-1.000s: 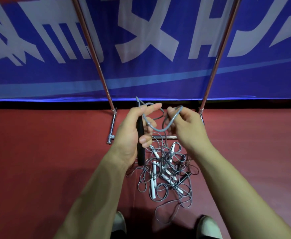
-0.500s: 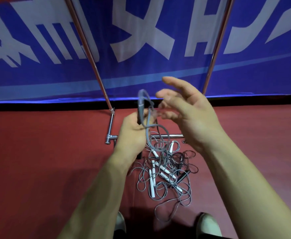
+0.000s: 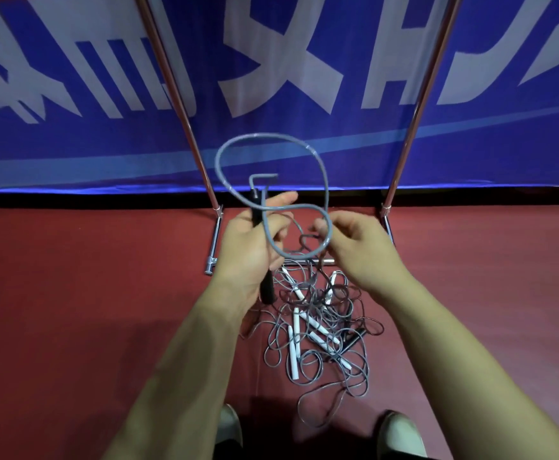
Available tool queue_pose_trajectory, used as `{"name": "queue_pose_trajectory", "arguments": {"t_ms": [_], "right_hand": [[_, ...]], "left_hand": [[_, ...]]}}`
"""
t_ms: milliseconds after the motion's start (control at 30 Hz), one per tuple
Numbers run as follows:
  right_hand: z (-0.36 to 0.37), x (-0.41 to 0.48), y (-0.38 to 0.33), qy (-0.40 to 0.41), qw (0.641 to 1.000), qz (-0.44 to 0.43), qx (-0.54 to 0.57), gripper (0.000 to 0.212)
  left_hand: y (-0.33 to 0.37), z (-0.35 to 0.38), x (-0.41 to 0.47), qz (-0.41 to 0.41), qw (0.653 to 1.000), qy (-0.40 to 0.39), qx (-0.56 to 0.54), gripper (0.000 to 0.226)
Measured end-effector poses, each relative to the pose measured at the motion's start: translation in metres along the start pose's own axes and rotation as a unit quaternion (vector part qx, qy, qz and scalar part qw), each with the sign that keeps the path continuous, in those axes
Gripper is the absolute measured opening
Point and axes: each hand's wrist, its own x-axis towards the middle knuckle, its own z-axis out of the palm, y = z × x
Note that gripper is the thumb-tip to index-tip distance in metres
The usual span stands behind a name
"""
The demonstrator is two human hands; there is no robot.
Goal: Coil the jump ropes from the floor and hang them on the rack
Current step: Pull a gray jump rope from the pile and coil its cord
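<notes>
**A:** Rope vs hands, quick?
**B:** Grey cord (image 3: 268, 234) rises in a big ring above both hands, in front of the blue banner (image 3: 72, 144). It crosses itself at the left hand (image 3: 241, 257). Then it dips in a smaller loop between the hands and meets the right hand (image 3: 361, 254). A strand drops from there toward the pile.

**A:** Left grip?
**B:** Fingers wrapped round a black handle (image 3: 267, 290), roughly upright. The handle's bottom sticks out below the palm and its top pokes above the fist. The cord runs down across the hand beside the handle. The thumb stretches out to the right.

**A:** Right?
**B:** Fingers curled, tips pinching the cord at the right side of the lower loop. Which fingers do the pinching, can't tell; the back of the hand faces the camera.

**A:** Hands touching?
**B:** No. Near each other, with the lower loop hanging in the gap.

**A:** Other ropes?
**B:** Tangled pile (image 3: 324, 340) on the red floor (image 3: 72, 310), below the hands and just ahead of the shoes (image 3: 397, 433). White handles (image 3: 293, 356) lie mixed in with the cords.

**A:** Rack?
**B:** Slanted metal uprights (image 3: 179, 104) on either side of the hands, base bar (image 3: 213, 244) on the floor. The pile lies between the rack's feet.
</notes>
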Motion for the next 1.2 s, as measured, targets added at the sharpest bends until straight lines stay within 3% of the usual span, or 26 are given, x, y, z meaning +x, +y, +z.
{"name": "queue_pose_trajectory", "arguments": {"t_ms": [133,267,433,533,633,800,900,1000,1067,1200], "right_hand": [[-0.008,-0.002,-0.015,-0.022,0.994,-0.003,0.109,0.023],[-0.012,-0.003,-0.015,-0.049,0.994,-0.02,0.098,0.019],[-0.017,0.002,-0.007,0.083,0.996,-0.014,0.039,0.018],[-0.02,0.006,-0.005,0.119,0.987,-0.008,0.11,0.02],[-0.025,0.005,-0.012,0.149,0.976,-0.024,0.156,0.023],[-0.028,-0.002,-0.031,0.188,0.96,-0.067,0.194,0.024],[-0.04,-0.003,-0.046,0.218,0.929,-0.084,0.286,0.023],[-0.051,-0.002,-0.052,0.228,0.904,-0.082,0.352,0.024],[-0.052,-0.002,-0.05,0.222,0.902,-0.058,0.365,0.023],[-0.047,-0.001,-0.042,0.179,0.914,0.001,0.365,0.019]], "left_hand": [[-0.017,-0.007,0.003,-0.035,0.988,-0.047,0.14,0.012],[-0.019,-0.005,0.0,-0.016,0.978,-0.098,0.184,0.024],[-0.022,-0.013,0.005,0.01,0.957,-0.06,0.284,0.012],[-0.029,-0.02,0.008,-0.039,0.948,-0.018,0.314,0.032],[-0.036,-0.026,0.011,-0.084,0.933,0.015,0.348,0.021],[-0.048,-0.034,0.014,-0.123,0.887,0.05,0.443,0.023],[-0.053,-0.045,0.016,-0.139,0.847,0.08,0.506,0.024],[-0.055,-0.057,0.017,-0.149,0.833,0.1,0.523,0.026],[-0.054,-0.059,0.017,-0.149,0.841,0.098,0.511,0.019],[-0.047,-0.055,0.019,-0.137,0.908,0.09,0.386,0.015]]}}
